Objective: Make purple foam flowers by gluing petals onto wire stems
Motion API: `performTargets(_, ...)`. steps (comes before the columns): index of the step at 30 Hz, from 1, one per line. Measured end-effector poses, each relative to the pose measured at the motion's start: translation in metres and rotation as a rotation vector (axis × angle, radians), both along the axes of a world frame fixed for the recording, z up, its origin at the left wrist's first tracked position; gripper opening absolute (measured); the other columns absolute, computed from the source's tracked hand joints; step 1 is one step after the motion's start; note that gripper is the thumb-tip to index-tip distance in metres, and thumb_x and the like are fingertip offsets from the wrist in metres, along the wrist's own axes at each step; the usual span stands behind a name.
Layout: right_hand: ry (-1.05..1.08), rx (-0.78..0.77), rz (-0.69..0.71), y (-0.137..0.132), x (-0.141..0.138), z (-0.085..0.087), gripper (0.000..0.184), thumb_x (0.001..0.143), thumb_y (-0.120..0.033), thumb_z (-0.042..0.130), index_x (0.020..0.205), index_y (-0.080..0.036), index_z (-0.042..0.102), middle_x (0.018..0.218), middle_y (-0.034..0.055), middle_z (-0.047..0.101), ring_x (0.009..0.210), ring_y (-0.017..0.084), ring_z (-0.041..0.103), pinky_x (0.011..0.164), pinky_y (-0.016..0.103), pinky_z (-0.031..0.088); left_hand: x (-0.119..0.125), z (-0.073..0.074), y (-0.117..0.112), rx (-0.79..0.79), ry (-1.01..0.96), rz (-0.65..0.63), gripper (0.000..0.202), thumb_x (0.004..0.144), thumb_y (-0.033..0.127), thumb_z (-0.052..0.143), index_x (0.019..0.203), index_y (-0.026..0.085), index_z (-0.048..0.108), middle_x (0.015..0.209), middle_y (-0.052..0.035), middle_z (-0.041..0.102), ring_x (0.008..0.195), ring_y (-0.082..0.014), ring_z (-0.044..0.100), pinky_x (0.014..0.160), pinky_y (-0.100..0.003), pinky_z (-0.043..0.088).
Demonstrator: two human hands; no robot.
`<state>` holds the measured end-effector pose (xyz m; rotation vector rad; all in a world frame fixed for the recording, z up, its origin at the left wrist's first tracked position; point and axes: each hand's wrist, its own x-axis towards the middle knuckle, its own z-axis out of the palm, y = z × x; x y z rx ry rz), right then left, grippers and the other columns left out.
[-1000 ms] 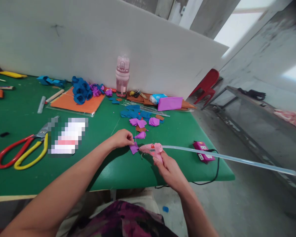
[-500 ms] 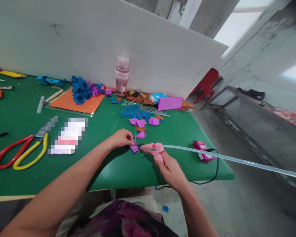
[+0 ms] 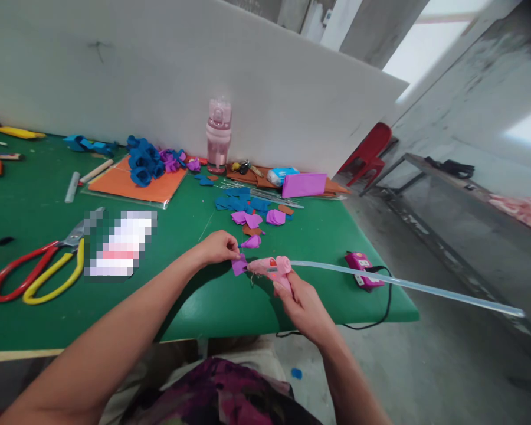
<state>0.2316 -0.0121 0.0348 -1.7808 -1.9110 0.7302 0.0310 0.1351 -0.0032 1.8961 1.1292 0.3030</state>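
Note:
My left hand pinches a small purple foam petal just above the green table. My right hand grips a pink glue gun; its nozzle touches the petal's right edge. A long clear glue stick runs out of the gun's back to the right, past the table edge. A rolled purple bud on a thin stem lies just behind the petal.
Loose purple and blue petals lie behind my hands. Red and yellow scissors rest at the left, a pink power strip with a black cord at the right edge. Blue foam roses, an orange sheet and a pink bottle stand by the white wall.
The glue gun has slid slightly left, so its nozzle now meets the purple petal. My left hand has stayed in place, still pinching the petal.

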Motion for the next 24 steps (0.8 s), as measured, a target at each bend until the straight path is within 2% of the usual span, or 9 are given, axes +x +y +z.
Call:
performTargets(5,-0.005,-0.018,0.017,0.003,-0.003,0.0,0.039,0.089,-0.035,0.035,0.12,-0.014,0.046,0.094,0.0101,0.065,0.079,0.021,0.061,0.06,0.025,0.041,0.0,0.001,-0.001,-0.001,-0.003,0.004,0.019,0.06,0.033,0.064,0.056,0.014,0.062,0.055,0.0001,0.06,0.056,-0.0117,0.049,0.053,-0.022,0.03)
performTargets(13,-0.016,-0.025,0.004,0.003,0.0,0.0,0.041,0.089,-0.036,0.033,0.124,-0.015,0.043,0.108,0.0116,0.063,0.095,0.024,0.06,0.076,0.031,0.044,0.001,0.001,-0.001,0.001,0.001,0.003,0.02,0.06,0.033,0.063,0.057,0.014,0.062,0.055,0.0002,0.059,0.056,-0.0114,0.047,0.052,-0.022,0.03)
performTargets(16,-0.018,-0.021,0.0,0.002,0.001,0.0,0.043,0.09,-0.036,0.032,0.127,-0.015,0.04,0.11,0.012,0.062,0.095,0.024,0.06,0.077,0.032,0.044,0.001,0.002,-0.001,-0.002,0.0,0.001,0.021,0.059,0.034,0.063,0.056,0.014,0.062,0.055,0.0001,0.058,0.056,-0.0115,0.047,0.052,-0.023,0.03)
performTargets(20,0.023,-0.011,-0.016,0.002,0.004,-0.001,0.039,0.088,-0.036,0.036,0.12,-0.016,0.046,0.1,0.0104,0.065,0.084,0.022,0.061,0.07,0.029,0.045,0.0,0.002,-0.001,-0.011,-0.012,0.001,0.022,0.059,0.035,0.064,0.056,0.014,0.061,0.055,0.0004,0.058,0.056,-0.0117,0.047,0.053,-0.023,0.03)
performTargets(24,0.214,-0.096,-0.06,0.002,0.008,-0.004,0.029,0.087,-0.04,0.038,0.096,-0.017,0.054,0.07,0.0032,0.062,0.053,0.013,0.054,0.048,0.023,0.039,0.0,0.001,-0.001,-0.046,-0.035,0.012,0.022,0.058,0.035,0.064,0.055,0.014,0.061,0.052,0.0018,0.055,0.054,-0.0106,0.044,0.053,-0.023,0.03)
